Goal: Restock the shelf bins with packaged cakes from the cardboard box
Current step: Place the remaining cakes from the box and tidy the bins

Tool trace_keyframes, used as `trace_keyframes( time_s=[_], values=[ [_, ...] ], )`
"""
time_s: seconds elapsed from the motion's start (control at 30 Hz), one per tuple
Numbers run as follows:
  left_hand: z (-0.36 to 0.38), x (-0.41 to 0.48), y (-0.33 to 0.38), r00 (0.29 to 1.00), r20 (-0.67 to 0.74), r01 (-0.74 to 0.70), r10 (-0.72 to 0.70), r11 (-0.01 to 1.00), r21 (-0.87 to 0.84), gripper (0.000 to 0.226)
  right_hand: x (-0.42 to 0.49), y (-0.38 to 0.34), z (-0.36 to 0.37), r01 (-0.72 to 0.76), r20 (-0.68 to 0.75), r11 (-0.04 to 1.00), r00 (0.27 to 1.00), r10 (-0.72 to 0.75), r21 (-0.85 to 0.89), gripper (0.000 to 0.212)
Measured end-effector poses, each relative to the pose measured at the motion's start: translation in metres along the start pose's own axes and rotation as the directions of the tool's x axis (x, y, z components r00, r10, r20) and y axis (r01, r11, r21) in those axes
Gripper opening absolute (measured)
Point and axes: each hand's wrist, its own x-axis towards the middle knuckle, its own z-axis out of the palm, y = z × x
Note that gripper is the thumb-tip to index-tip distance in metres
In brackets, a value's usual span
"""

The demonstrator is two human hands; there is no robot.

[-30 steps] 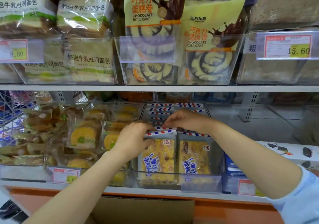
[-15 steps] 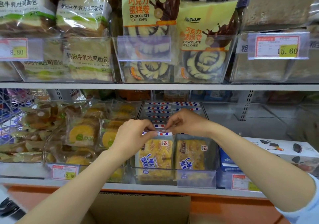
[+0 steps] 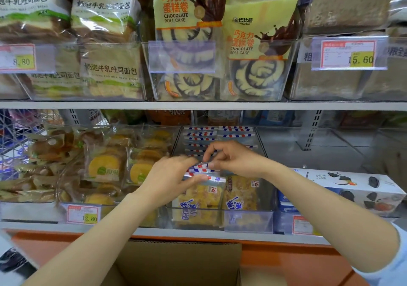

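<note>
Right, the cake packet [image 3: 199, 197] you are handling stands upright at the front left of the clear bin [image 3: 198, 209] in the middle of the lower shelf [image 3: 198, 235]. Its yellow face is against the bin's front wall, and its red, white and blue striped top edge rises above the rim.

Both your hands are on that striped edge. Your left hand [image 3: 169, 180] pinches it with the thumb below and the fingers curled over the top, though that hand is blurred. Your right hand [image 3: 233, 159] pinches it from the other side between thumb and forefinger, the other fingers bent. The fingertips of the two hands nearly meet over the stripe.

A second packet [image 3: 241, 194] stands just beside the first on the right, apparently touching it. Behind them, more striped packet tops [image 3: 218, 134] run in rows to the back of the bin.

To the left, the bin's wall sits close to a bin of round yellow cakes [image 3: 104, 166], whose front carries a 12.80 price tag [image 3: 83, 214]. To the right, a white carton [image 3: 352, 186] lies near your right forearm, and behind it the bare floor of a see-through bin [image 3: 308, 144] shows.

The upper shelf board [image 3: 198, 105] runs well above your hands, leaving an open gap over the bin's rim. The chocolate roll cakes [image 3: 189, 10] sit on that board.

Below the lower shelf's front edge, the cardboard box [image 3: 176, 261] stands between your forearms.
</note>
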Motion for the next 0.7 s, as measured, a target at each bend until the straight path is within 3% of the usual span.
trace_keyframes(
  time_s=[0.07,0.2,0.3,0.47,0.63,0.7],
  values=[
    [-0.002,-0.002,-0.003,1.000,0.024,-0.016,0.017,0.999,-0.047,0.063,0.000,-0.003,-0.003,-0.008,0.023,1.000,1.000,0.008,0.021,0.017],
    [0.000,-0.005,-0.007,0.997,-0.071,-0.018,0.011,0.996,-0.090,0.047,-0.004,-0.007,-0.008,-0.012,0.036,0.993,0.999,0.008,0.118,0.030],
    [0.002,0.000,-0.009,0.998,-0.057,0.012,-0.018,0.994,-0.109,0.040,-0.006,-0.005,0.001,-0.028,0.004,0.999,1.000,0.028,-0.043,0.042],
    [-0.004,0.001,-0.007,0.997,0.016,0.077,-0.075,0.991,-0.112,0.062,0.004,-0.003,0.012,-0.070,-0.132,0.983,0.990,0.048,-0.169,0.030],
    [-0.010,0.000,-0.003,0.993,0.109,0.050,-0.041,0.995,-0.085,0.021,0.002,-0.007,-0.003,-0.033,0.098,0.991,0.994,0.046,-0.131,0.019],
    [-0.009,-0.005,-0.004,0.991,0.132,0.029,-0.012,0.992,-0.126,0.020,0.007,-0.002,-0.015,-0.004,0.000,0.999,1.000,0.004,-0.041,0.014]
  ],
)
